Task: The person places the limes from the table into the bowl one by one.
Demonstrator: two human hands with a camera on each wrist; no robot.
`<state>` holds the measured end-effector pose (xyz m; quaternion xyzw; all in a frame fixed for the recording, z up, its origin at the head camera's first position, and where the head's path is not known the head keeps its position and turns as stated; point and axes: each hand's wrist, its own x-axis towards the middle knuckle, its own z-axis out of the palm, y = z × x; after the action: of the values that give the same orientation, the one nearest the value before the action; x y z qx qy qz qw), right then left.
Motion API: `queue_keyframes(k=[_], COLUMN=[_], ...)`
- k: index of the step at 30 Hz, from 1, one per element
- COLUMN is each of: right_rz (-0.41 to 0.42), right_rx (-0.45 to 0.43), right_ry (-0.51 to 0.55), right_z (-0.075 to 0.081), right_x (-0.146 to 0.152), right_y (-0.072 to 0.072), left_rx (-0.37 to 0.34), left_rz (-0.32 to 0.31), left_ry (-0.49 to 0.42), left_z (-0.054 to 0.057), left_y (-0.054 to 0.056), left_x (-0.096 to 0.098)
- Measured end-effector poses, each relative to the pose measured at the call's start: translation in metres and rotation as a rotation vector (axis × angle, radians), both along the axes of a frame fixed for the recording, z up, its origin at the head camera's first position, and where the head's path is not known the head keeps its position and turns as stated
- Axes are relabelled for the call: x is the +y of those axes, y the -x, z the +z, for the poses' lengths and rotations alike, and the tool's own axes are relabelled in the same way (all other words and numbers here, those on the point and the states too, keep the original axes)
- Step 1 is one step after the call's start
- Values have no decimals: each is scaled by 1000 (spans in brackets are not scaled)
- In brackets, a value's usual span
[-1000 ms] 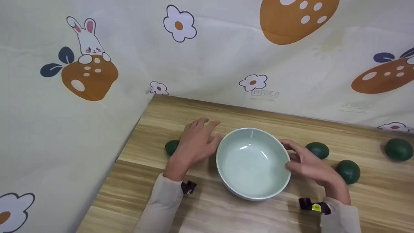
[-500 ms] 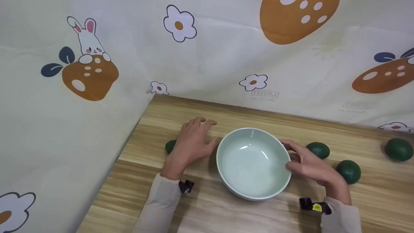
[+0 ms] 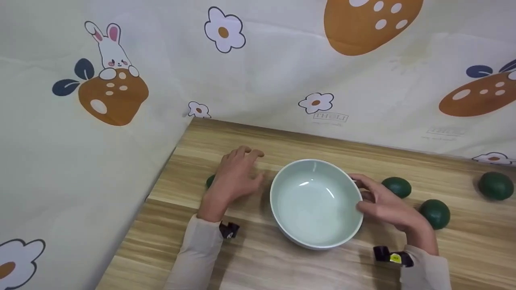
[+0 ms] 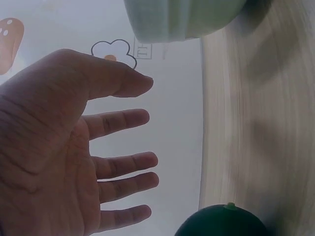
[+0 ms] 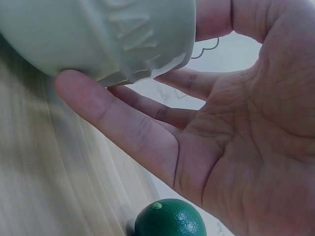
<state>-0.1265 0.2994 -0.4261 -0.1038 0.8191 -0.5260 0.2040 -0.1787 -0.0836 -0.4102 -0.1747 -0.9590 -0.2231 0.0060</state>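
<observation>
A pale green ceramic bowl (image 3: 316, 205) with nothing inside sits in the middle of the head view. My right hand (image 3: 385, 205) holds its right side, thumb at the rim and fingers against the outer wall. In the right wrist view, those fingertips reach under the bowl's embossed side (image 5: 128, 34). To the bowl's left, my left hand (image 3: 234, 177) hovers apart from it, fingers spread and palm bare. A dark green, lime-like fruit (image 3: 210, 181) lies mostly hidden beneath that hand; its stem nub shows on the fruit (image 4: 221, 223) in the left wrist view.
Right of the bowl lie two more green fruits, one behind the right hand (image 3: 396, 187) and one by the wrist (image 3: 435, 214). Another fruit (image 3: 496, 186) is at the far right. A patterned wall covering (image 3: 258, 80) borders the wooden table (image 3: 274, 266) behind and on the left.
My left hand has drifted left, away from the bowl, and covers more of the left fruit. The right hand and the bowl have stayed in place.
</observation>
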Motion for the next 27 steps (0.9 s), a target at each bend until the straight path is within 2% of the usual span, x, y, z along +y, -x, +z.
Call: queue_keyframes(k=[7, 27], right_rz=[2, -1], right_rx=[-6, 9], right_ry=[-3, -11], right_z=[0, -1], right_x=[1, 1], right_y=[0, 0], left_rx=[-28, -143], left_rz=[0, 72], left_ry=[15, 11], left_z=[-2, 0], left_y=[3, 0], left_x=[-3, -13])
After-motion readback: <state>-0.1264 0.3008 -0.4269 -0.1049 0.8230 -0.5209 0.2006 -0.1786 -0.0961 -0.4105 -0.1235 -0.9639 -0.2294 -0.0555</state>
